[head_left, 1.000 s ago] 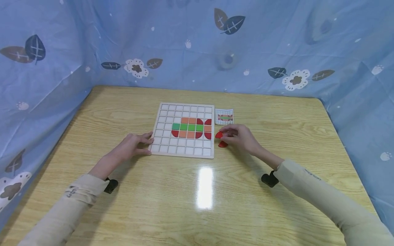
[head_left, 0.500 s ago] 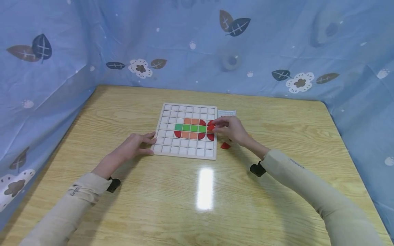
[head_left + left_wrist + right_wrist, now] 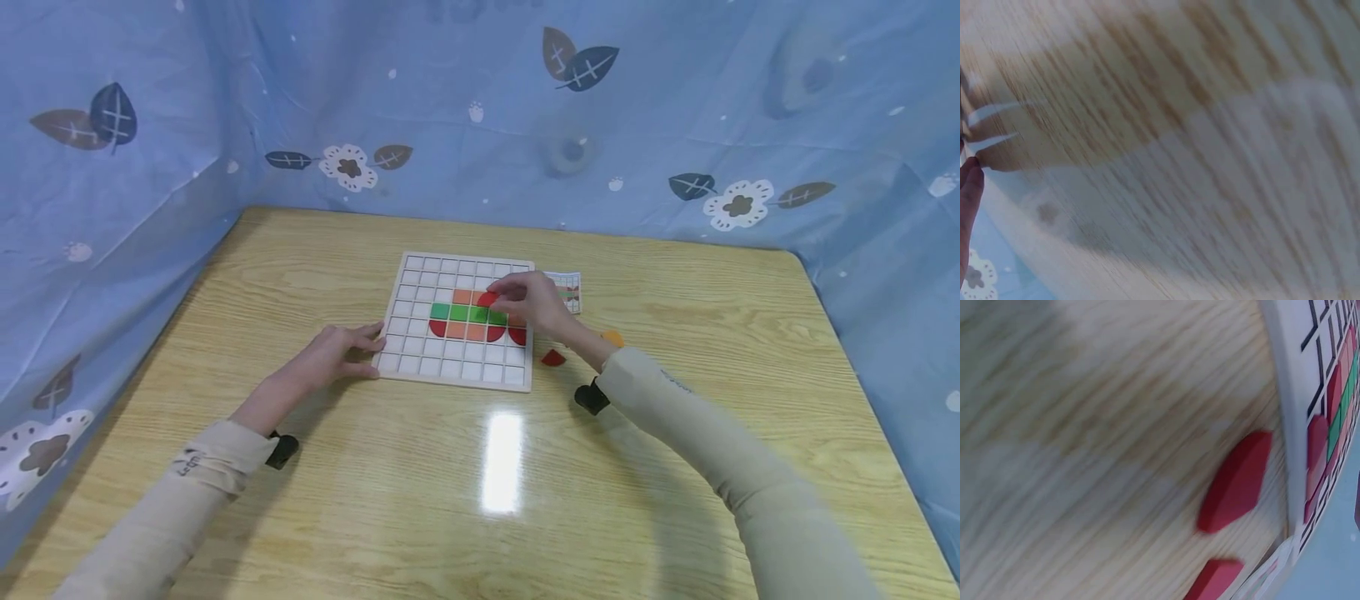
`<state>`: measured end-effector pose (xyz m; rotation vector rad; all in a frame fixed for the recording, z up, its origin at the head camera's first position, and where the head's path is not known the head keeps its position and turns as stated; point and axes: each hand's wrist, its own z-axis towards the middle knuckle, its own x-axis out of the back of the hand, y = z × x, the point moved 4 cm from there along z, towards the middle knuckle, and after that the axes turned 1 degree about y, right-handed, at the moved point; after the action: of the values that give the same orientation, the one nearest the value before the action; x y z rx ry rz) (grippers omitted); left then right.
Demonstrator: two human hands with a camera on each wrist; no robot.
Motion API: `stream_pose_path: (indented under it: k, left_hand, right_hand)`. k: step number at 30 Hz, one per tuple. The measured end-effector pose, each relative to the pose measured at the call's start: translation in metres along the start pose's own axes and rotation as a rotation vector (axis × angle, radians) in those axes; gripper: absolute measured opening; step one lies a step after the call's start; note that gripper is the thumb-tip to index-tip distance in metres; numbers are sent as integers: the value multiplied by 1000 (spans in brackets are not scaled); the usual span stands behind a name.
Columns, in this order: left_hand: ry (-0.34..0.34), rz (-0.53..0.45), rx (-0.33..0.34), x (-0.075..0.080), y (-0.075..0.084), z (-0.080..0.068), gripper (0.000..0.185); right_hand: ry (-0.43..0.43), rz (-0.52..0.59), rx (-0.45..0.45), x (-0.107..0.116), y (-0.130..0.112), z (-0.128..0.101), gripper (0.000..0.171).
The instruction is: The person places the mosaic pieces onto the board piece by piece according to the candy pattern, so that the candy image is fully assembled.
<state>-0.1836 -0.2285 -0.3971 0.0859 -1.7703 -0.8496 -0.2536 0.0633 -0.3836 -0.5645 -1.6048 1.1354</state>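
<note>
Wooden bench (image 3: 300, 500): glare spot seen near its front edge
Left hand (image 3: 339, 353): laid flat, fingers straight, against grid board (image 3: 420, 367)
Loose red piece (image 3: 552, 358): left beside the board
Right hand (image 3: 534, 302): red piece (image 3: 487, 299) pinched over the board's coloured cells; pattern card (image 3: 572, 287) seen behind

Wooden table (image 3: 675, 467) w/ white grid board (image 3: 458, 375), pattern card (image 3: 572, 287), loose red piece (image 3: 552, 358) & orange piece (image 3: 613, 337) right of board.
</note>
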Motion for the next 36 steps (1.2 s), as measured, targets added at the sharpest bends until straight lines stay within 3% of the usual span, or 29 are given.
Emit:
stream_pose_path:
  k: [8,17,24,31,36]
  left_hand:
    - [-7,-7,18,0,1,0,55]
    - [-11,23,16,-1,1,1,54]
    - [-8,19,11,0,2,1,54]
    - [-7,11,23,0,2,1,54]
    - [-14,6,30,0,2,1,54]
  right_hand:
    - [2,22,-5,-18,-13,19,25]
    - [12,126,-92,-32,-19,36,27]
    - [32,44,-184,-43,-20,45,22]
    - [74,-68,-198,-49,-21,52,22]
    - [85,-76,-219,-51,-20,54,20]
